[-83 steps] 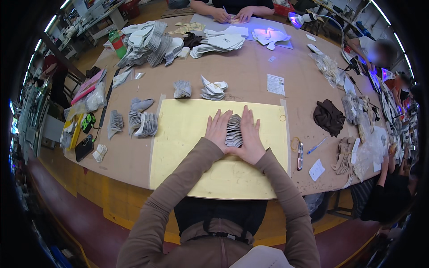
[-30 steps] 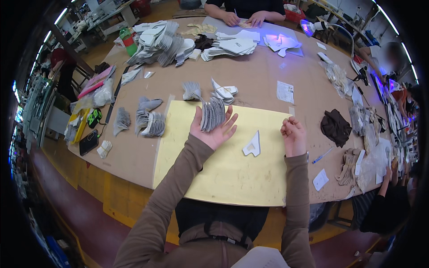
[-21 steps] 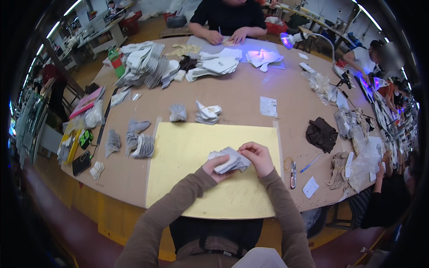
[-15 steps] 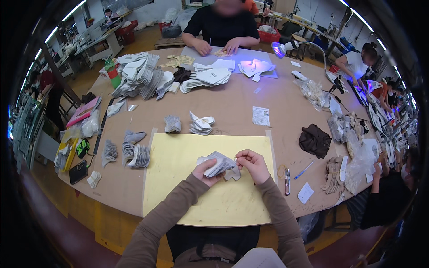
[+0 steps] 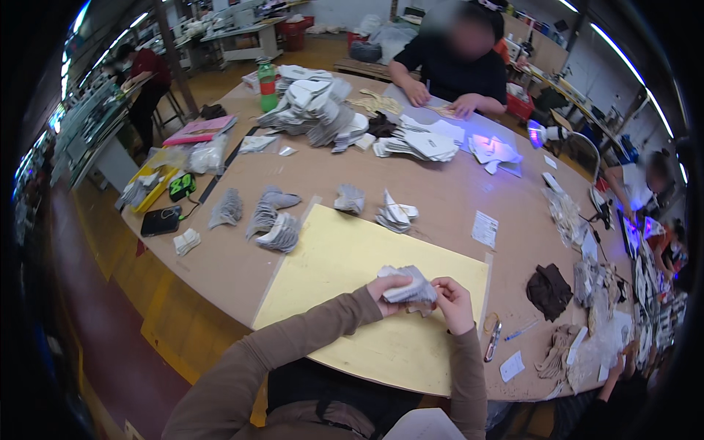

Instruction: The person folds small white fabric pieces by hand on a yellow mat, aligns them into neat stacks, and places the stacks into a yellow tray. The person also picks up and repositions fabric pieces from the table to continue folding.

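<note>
My left hand point(image 5: 384, 295) is closed around a stack of cut grey-and-white pieces point(image 5: 408, 284), its thumb lying across the top. The stack is held just above a yellow board point(image 5: 367, 348). At the stack's right end my right hand point(image 5: 455, 303) is closed, fingertips pinched against the edge. A thin pale loop, like a rubber band, showed in that pinch a moment ago; now the fingers mostly hide it. Beneath the stack a beige piece point(image 5: 421, 309) pokes out between the hands.
Small grey stacks point(image 5: 277, 232) stand beyond the board, left of a white stack point(image 5: 396, 213). Right of it lie a cutter knife point(image 5: 493, 343), a pen point(image 5: 518, 331) and a dark brown cloth point(image 5: 549, 290). A person point(image 5: 451, 66) works across the table, by large piles point(image 5: 312, 106).
My view has turned, so the table appears tilted. The right hand's fingers have closed in on the stack's end; the loop seen between them is now mostly hidden. The left hand keeps its hold.
</note>
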The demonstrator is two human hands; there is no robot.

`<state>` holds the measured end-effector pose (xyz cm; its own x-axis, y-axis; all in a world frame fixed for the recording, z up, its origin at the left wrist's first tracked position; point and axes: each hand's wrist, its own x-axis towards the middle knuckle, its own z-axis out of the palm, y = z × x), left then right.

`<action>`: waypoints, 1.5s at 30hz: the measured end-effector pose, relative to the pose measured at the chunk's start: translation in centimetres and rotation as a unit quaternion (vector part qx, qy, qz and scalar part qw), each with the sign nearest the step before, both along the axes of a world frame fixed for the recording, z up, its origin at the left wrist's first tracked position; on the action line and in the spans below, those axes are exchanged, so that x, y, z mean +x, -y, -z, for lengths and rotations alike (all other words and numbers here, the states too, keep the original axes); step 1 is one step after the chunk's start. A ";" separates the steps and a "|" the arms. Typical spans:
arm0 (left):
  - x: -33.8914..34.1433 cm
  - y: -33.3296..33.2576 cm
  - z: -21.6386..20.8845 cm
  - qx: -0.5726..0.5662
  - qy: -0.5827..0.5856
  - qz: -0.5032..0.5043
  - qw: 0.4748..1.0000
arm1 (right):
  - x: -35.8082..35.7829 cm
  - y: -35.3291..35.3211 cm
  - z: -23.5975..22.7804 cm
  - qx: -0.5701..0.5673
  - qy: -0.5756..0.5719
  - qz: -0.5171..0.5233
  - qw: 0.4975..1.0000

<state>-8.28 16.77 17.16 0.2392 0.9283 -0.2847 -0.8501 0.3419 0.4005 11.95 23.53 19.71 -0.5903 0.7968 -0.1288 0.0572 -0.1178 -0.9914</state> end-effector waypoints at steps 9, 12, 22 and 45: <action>-1.8 -0.9 -0.8 -0.033 0.149 -0.022 0.988 | 1.0 1.3 -1.9 -0.245 -0.477 -0.086 0.840; 0.0 -0.1 -1.2 -0.094 0.128 -0.001 0.987 | 0.6 1.5 -2.6 -0.117 -0.313 -0.041 0.942; -5.7 -1.6 -1.9 0.018 0.301 -0.075 0.950 | 1.6 -0.5 -1.0 0.338 0.268 -0.082 0.898; -4.1 -1.6 -0.7 0.030 0.192 -0.090 0.977 | 1.0 13.0 -13.9 0.002 -0.245 -0.258 0.935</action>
<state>-12.37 18.37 17.82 0.1492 0.9774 -0.1500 -0.9858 0.1589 0.0547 12.97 10.51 33.65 -0.8830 0.3906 0.2602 -0.3557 -0.1952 -0.9140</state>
